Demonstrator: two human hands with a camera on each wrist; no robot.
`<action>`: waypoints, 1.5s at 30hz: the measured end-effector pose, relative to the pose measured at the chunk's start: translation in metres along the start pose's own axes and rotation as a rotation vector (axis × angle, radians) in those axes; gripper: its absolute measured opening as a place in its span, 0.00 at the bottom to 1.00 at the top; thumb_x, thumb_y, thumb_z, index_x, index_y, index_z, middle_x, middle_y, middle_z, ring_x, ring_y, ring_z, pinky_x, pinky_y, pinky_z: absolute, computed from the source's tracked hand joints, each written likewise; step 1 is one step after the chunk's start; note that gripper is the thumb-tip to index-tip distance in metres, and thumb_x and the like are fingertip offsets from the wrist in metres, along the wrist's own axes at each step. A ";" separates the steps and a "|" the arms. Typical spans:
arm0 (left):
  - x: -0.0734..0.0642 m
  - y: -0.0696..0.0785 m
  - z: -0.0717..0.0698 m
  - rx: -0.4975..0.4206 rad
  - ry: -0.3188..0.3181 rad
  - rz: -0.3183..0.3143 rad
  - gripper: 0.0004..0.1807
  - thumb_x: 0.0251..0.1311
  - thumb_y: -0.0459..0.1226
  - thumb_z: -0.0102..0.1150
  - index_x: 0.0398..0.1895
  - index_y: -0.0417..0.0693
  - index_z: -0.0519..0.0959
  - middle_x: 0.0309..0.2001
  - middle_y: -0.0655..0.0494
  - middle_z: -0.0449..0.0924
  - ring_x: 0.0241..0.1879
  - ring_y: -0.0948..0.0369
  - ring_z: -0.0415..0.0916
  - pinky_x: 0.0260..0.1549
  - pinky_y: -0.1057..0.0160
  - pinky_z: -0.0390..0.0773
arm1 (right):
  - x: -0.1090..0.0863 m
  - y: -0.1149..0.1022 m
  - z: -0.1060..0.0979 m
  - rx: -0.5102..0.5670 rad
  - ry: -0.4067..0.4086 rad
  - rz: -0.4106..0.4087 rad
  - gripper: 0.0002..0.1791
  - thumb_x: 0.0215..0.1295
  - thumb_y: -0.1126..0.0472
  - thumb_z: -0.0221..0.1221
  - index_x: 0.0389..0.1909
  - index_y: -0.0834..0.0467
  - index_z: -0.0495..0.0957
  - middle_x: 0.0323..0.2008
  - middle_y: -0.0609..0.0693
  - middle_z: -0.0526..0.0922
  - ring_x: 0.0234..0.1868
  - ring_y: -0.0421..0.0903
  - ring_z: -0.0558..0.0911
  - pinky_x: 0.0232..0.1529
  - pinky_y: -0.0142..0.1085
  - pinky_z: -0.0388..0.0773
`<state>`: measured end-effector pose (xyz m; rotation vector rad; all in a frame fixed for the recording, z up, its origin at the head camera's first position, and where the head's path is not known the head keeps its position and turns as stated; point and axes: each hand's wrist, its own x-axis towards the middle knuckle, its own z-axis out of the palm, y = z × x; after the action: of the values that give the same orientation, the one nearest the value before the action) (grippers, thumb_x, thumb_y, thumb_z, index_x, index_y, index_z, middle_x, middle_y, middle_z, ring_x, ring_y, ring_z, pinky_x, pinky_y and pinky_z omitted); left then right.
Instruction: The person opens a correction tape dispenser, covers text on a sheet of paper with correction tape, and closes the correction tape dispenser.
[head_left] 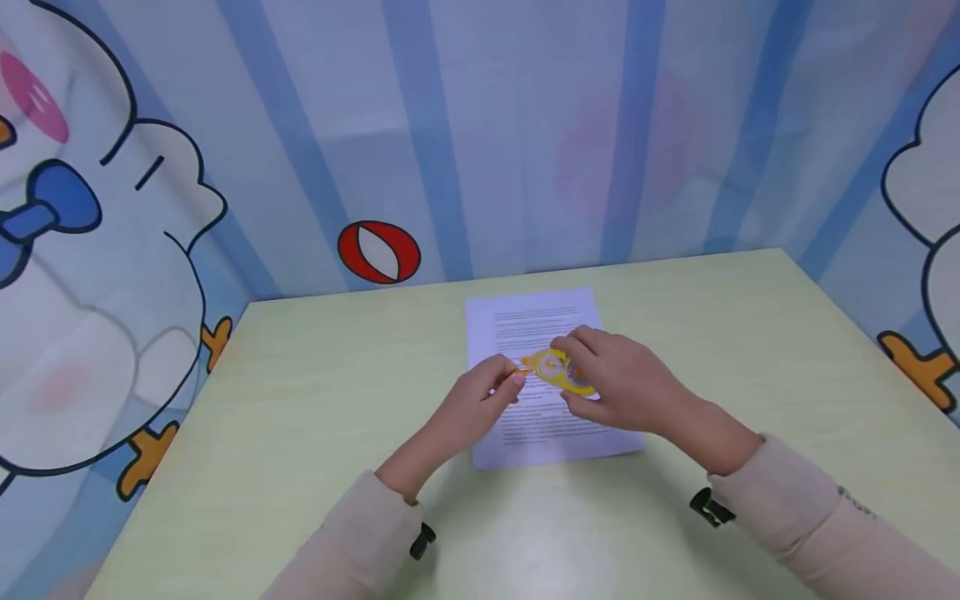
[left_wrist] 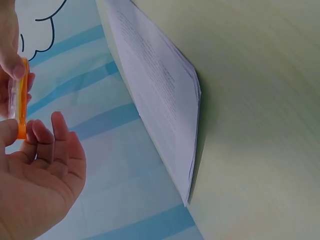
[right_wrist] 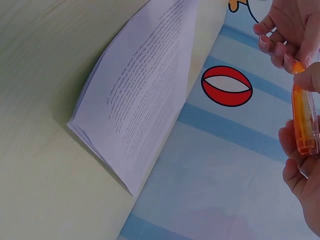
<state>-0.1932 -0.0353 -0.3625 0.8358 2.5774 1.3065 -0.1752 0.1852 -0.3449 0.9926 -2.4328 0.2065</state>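
A yellow-orange correction tape [head_left: 552, 367] with a clear casing is held over the printed paper. My right hand [head_left: 626, 379] grips its wide end between thumb and fingers. At the narrow orange tip, my left hand [head_left: 480, 396] pinches with thumb and forefinger. In the left wrist view the correction tape [left_wrist: 23, 100] appears edge-on between both hands, with the left hand's [left_wrist: 42, 185] other fingers loosely bent. The right wrist view shows the correction tape [right_wrist: 303, 120] above the tabletop, apart from the paper. Whether the tip is capped is hidden by the fingers.
A stack of printed paper [head_left: 517, 442] lies on the pale green table [head_left: 337, 417] beneath the hands, its corners slightly lifted. Behind the table hangs a blue striped backdrop [head_left: 517, 150] with cartoon figures and a red-and-white ball print [head_left: 405, 252].
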 end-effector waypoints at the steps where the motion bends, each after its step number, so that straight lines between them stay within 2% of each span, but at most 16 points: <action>1: 0.001 0.000 -0.001 -0.026 -0.006 -0.010 0.09 0.68 0.42 0.45 0.35 0.47 0.71 0.32 0.55 0.74 0.32 0.63 0.70 0.29 0.67 0.70 | -0.001 0.000 0.000 -0.002 0.013 -0.010 0.26 0.50 0.53 0.61 0.49 0.60 0.71 0.37 0.50 0.75 0.26 0.39 0.70 0.27 0.32 0.71; 5: 0.003 0.000 -0.001 -0.109 -0.027 -0.046 0.10 0.68 0.43 0.45 0.38 0.47 0.71 0.36 0.50 0.76 0.36 0.60 0.74 0.32 0.66 0.71 | -0.002 0.001 -0.001 0.010 0.026 -0.027 0.25 0.49 0.53 0.61 0.49 0.59 0.73 0.37 0.49 0.76 0.26 0.39 0.71 0.28 0.33 0.72; 9: 0.003 -0.003 0.001 -0.117 -0.033 -0.050 0.11 0.67 0.43 0.45 0.39 0.45 0.71 0.37 0.46 0.77 0.38 0.54 0.74 0.33 0.66 0.70 | -0.003 0.001 -0.002 0.028 -0.001 -0.014 0.25 0.50 0.51 0.62 0.50 0.57 0.75 0.37 0.47 0.80 0.30 0.40 0.74 0.32 0.35 0.73; 12: 0.002 -0.004 0.002 -0.107 -0.020 -0.035 0.11 0.67 0.44 0.46 0.38 0.45 0.72 0.35 0.50 0.77 0.38 0.54 0.74 0.32 0.66 0.71 | -0.004 0.000 -0.002 0.032 -0.026 0.017 0.25 0.50 0.49 0.62 0.49 0.55 0.76 0.34 0.44 0.82 0.31 0.40 0.75 0.33 0.35 0.72; 14: 0.001 -0.004 0.002 -0.089 -0.007 -0.032 0.12 0.66 0.44 0.46 0.39 0.46 0.73 0.36 0.53 0.78 0.38 0.57 0.74 0.34 0.66 0.73 | -0.005 -0.002 -0.001 0.037 -0.039 0.054 0.25 0.50 0.48 0.62 0.49 0.54 0.76 0.31 0.43 0.81 0.31 0.41 0.75 0.32 0.36 0.72; 16: -0.001 -0.006 0.001 -0.042 0.007 -0.032 0.12 0.66 0.45 0.46 0.42 0.47 0.74 0.38 0.55 0.78 0.39 0.61 0.74 0.37 0.66 0.74 | -0.007 -0.002 0.000 0.053 -0.042 0.109 0.25 0.50 0.48 0.62 0.49 0.55 0.75 0.34 0.45 0.82 0.35 0.43 0.77 0.34 0.38 0.74; 19: -0.008 -0.010 -0.002 0.035 0.011 -0.041 0.14 0.67 0.46 0.45 0.45 0.48 0.74 0.41 0.57 0.77 0.40 0.63 0.73 0.40 0.65 0.74 | -0.015 0.003 0.000 0.075 -0.057 0.239 0.25 0.52 0.47 0.62 0.48 0.56 0.76 0.41 0.51 0.80 0.41 0.48 0.76 0.36 0.41 0.75; 21: -0.014 -0.012 -0.005 0.085 0.016 -0.047 0.15 0.67 0.46 0.45 0.46 0.48 0.74 0.43 0.58 0.76 0.42 0.63 0.72 0.42 0.64 0.74 | -0.022 0.011 -0.001 0.078 -0.096 0.353 0.25 0.53 0.46 0.61 0.48 0.57 0.76 0.46 0.54 0.77 0.43 0.50 0.75 0.37 0.42 0.74; 25: -0.025 -0.017 -0.012 0.127 0.040 -0.078 0.14 0.65 0.45 0.48 0.46 0.49 0.74 0.44 0.59 0.76 0.44 0.62 0.71 0.45 0.59 0.73 | -0.036 0.030 -0.001 0.044 -0.276 0.561 0.26 0.55 0.45 0.58 0.47 0.61 0.76 0.40 0.56 0.77 0.36 0.48 0.73 0.30 0.39 0.71; 29: -0.031 -0.021 -0.016 0.180 0.039 -0.103 0.14 0.65 0.45 0.49 0.47 0.49 0.75 0.45 0.59 0.76 0.46 0.60 0.72 0.47 0.56 0.73 | -0.048 0.043 0.005 0.013 -0.463 0.677 0.26 0.57 0.44 0.55 0.37 0.66 0.75 0.33 0.58 0.75 0.28 0.48 0.71 0.24 0.38 0.68; 33: -0.034 -0.024 -0.016 0.220 0.005 -0.114 0.15 0.65 0.46 0.49 0.48 0.49 0.76 0.47 0.56 0.77 0.48 0.57 0.72 0.48 0.56 0.73 | -0.058 0.048 0.017 0.017 -0.553 0.740 0.25 0.58 0.45 0.53 0.30 0.67 0.74 0.31 0.60 0.75 0.26 0.49 0.71 0.25 0.39 0.69; 39: -0.036 -0.026 -0.016 0.232 -0.010 -0.136 0.16 0.64 0.45 0.49 0.48 0.48 0.76 0.49 0.54 0.77 0.51 0.53 0.72 0.49 0.54 0.73 | -0.069 0.047 0.028 0.042 -0.593 0.785 0.29 0.56 0.44 0.54 0.36 0.71 0.74 0.33 0.61 0.74 0.27 0.50 0.71 0.26 0.39 0.69; 45: -0.036 -0.029 -0.015 0.257 -0.008 -0.138 0.16 0.64 0.45 0.49 0.48 0.47 0.76 0.49 0.54 0.77 0.50 0.53 0.73 0.48 0.55 0.73 | -0.071 0.042 0.031 0.028 -0.593 0.799 0.32 0.56 0.43 0.54 0.41 0.72 0.72 0.36 0.62 0.74 0.28 0.51 0.72 0.25 0.40 0.70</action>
<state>-0.1808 -0.0788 -0.3806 0.6820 2.7783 0.9473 -0.1733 0.2488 -0.4056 0.0103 -3.2698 0.2330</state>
